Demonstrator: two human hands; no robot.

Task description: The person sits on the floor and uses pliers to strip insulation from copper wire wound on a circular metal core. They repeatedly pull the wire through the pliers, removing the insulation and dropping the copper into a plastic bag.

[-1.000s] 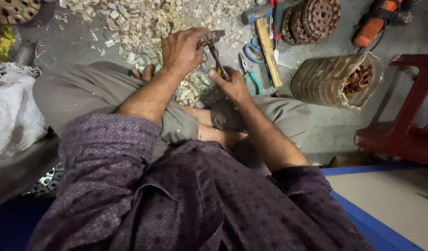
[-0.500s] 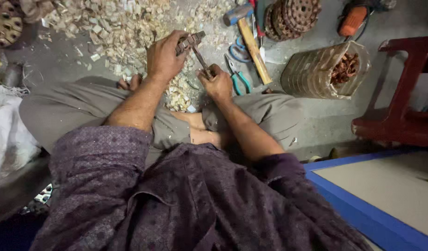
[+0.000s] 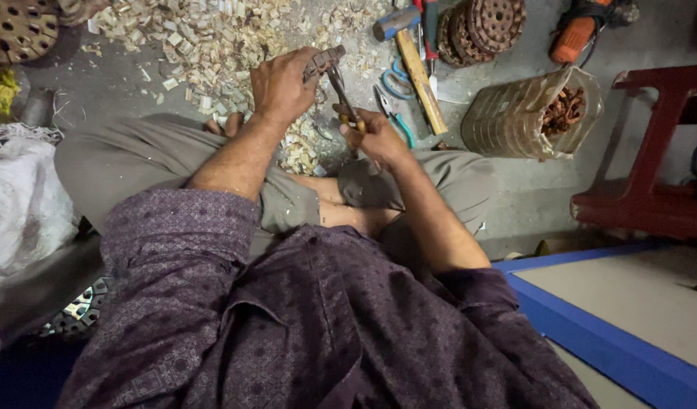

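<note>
At the far left a white sack (image 3: 19, 204) is cut off by the frame edge, and above it, in the upper left corner, one rusty perforated disc (image 3: 14, 30) is only partly in view. A wide heap of pale scraps (image 3: 204, 38) covers the floor (image 3: 114, 91) along the top, too many and too small to count. Just right of centre top, the left hand (image 3: 282, 85) is closed around a small dark metal piece (image 3: 323, 60); what it is cannot be made out. The right hand (image 3: 375, 135) is curled around the handle of one thin tool (image 3: 341, 87), whose tip meets the metal piece. Right of the hands lie one pair of blue-handled pliers (image 3: 394, 113) and one wooden-handled hammer (image 3: 417, 64), then a stack of rusty discs (image 3: 481, 26), their count unclear. One cylindrical motor core (image 3: 515, 113) lies on its side. An orange power tool (image 3: 574, 38) is cut off at the top; a red stool (image 3: 651, 151) runs off the right.
</note>
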